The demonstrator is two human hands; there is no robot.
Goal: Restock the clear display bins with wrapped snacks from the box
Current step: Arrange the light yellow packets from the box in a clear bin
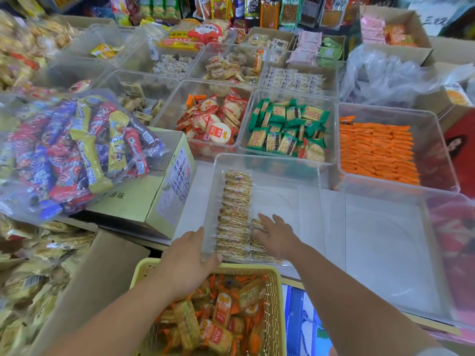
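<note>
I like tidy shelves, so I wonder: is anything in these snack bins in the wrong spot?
Yes. In the bin of green-wrapped crackers, a red-wrapped round cracker lies in the near right corner; it matches the red packs in the next bin.

The left hand presses the near-left corner of the clear bin, fingers apparently straight along its outer wall. The right hand lies inside, fingers spread on wrapped crackers, whose longer row runs away just left of its fingertips. Under the left wrist sits a yellow basket of snacks.
</note>
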